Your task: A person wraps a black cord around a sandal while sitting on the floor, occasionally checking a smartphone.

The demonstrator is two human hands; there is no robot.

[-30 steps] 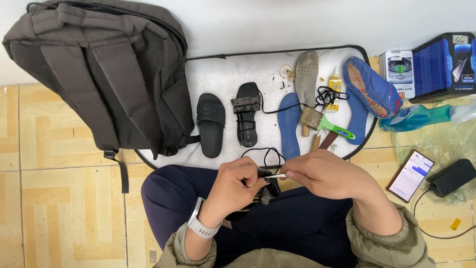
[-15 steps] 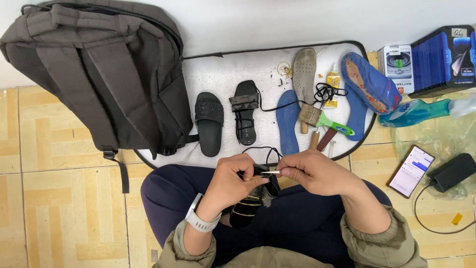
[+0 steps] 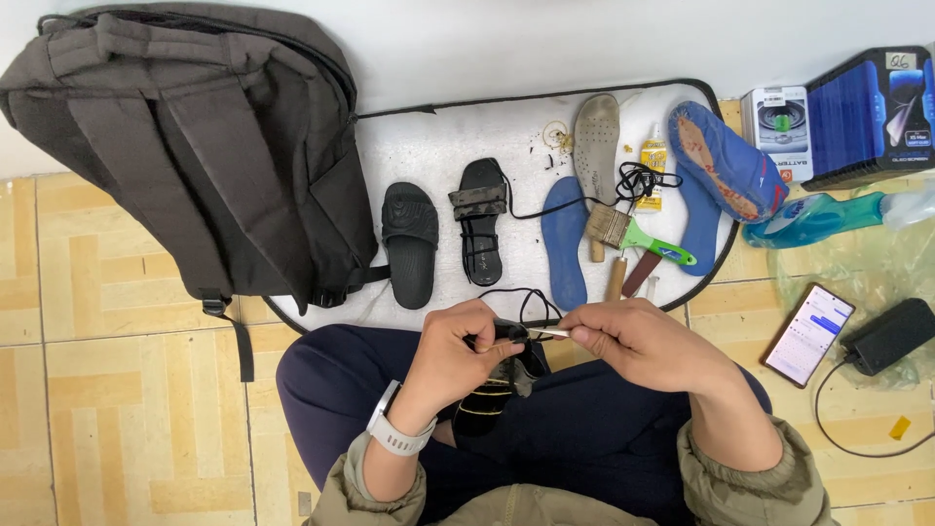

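While the black strappy sandal sits in the lap, the left hand has its fingers pinched shut on a strap and the right hand grips a thin pale tool. Beyond lie a white mat, blue insoles, and a boxy blue-white package top right.
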